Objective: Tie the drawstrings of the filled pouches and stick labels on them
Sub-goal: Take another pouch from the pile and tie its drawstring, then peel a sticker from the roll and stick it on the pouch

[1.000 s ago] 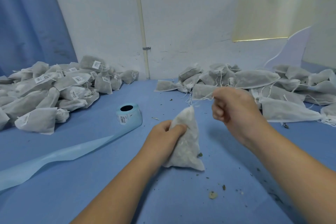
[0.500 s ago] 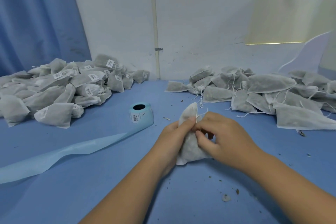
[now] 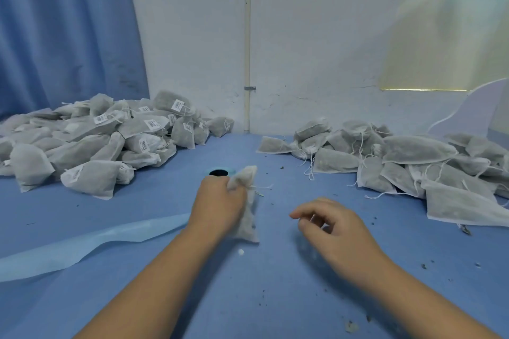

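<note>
My left hand [image 3: 219,201] grips a filled white pouch [image 3: 248,212] near its neck and holds it upright just above the blue table [image 3: 275,297]; its drawstring ends stick out to the right. My right hand [image 3: 334,231] hovers apart from the pouch, to its right, fingers loosely curled and holding nothing. The blue label roll [image 3: 220,172] stands just behind my left hand, mostly hidden by it. Its long backing strip [image 3: 91,242] trails across the table to the left.
A heap of labelled pouches [image 3: 96,143] fills the back left of the table. A heap of unlabelled pouches [image 3: 399,162] with loose strings lies at the back right. Small crumbs dot the table. A white wall and a blue curtain stand behind.
My right hand has let go of the pouch's neck and moved away to the right. My left hand has carried the pouch toward the label roll.
</note>
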Tool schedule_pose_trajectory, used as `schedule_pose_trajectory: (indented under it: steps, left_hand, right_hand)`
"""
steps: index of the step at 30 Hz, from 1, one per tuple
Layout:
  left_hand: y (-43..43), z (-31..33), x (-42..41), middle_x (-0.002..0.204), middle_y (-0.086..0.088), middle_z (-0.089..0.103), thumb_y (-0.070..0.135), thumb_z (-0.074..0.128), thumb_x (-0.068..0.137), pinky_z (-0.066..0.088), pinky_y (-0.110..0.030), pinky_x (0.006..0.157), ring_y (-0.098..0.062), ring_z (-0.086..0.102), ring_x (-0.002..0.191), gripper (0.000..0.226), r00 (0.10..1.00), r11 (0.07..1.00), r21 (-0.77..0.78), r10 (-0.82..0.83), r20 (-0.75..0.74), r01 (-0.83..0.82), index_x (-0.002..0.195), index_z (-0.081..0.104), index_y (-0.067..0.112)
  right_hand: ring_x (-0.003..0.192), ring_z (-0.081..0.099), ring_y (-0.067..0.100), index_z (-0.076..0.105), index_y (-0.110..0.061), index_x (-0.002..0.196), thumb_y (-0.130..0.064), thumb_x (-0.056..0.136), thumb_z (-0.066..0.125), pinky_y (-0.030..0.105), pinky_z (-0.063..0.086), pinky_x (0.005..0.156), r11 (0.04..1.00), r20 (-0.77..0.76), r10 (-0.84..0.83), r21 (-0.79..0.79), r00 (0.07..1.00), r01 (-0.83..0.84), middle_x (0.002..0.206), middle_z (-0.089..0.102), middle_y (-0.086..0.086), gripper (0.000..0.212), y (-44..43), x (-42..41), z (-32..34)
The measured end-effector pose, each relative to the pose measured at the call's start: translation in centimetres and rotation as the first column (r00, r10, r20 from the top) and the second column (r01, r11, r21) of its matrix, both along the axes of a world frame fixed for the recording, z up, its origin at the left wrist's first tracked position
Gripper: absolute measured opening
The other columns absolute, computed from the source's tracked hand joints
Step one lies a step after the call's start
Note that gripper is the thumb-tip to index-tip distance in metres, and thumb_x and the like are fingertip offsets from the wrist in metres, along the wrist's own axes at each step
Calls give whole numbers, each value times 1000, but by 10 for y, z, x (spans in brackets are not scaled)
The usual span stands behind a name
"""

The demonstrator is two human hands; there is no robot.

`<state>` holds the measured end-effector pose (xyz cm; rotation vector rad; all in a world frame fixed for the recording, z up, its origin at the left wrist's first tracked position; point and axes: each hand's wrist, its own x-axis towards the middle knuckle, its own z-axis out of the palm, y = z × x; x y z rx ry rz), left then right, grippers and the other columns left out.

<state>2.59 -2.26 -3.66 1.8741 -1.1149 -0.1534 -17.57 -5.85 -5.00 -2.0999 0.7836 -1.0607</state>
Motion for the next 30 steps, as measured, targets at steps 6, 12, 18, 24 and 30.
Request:
schedule_pose_trajectory:
  steps: [6,12,18,24,30]
  left_hand:
    - [-3,0,48,69,4,47,40,67,77,38,-23,54,-25,57,78,37,870,833,552,-248,425,-32,69,38,18]
    - [-4,17,59,67,0,44,29,57,86,29,-26,49,-16,40,58,30,975,894,445,-50,215,-52,63,43,14]
    - [25,31,73,55,3,48,32,66,81,26,-25,46,-15,43,50,33,992,910,415,-58,110,8,58,47,18]
    - [52,35,89,50,5,53,35,73,75,29,-21,46,-13,48,47,31,995,859,512,-48,86,-3,57,55,17]
    - [63,39,94,55,3,56,36,71,75,33,-22,49,-16,51,52,27,991,830,558,-62,118,-14,61,58,17]
  right_hand:
    - [73,57,7,68,-32,80,-5,84,64,11,39,67,998,-134,44,-46,990,-51,82,60,-8,27,4,12,-15]
    - [70,57,5,71,-30,78,-2,82,65,10,39,66,998,-136,35,-39,990,-41,80,61,-9,29,2,14,-17]
    - [56,52,2,68,-32,81,-8,87,59,11,38,60,998,-161,-44,44,986,52,77,59,-14,26,-17,28,-8]
    - [75,50,-3,63,-28,107,-12,86,57,14,35,72,997,-311,-20,-77,950,-4,106,53,-12,27,-31,80,10]
    - [117,49,9,51,-26,132,-6,82,54,29,41,98,943,-519,121,-205,846,-261,134,46,-11,53,-36,139,25]
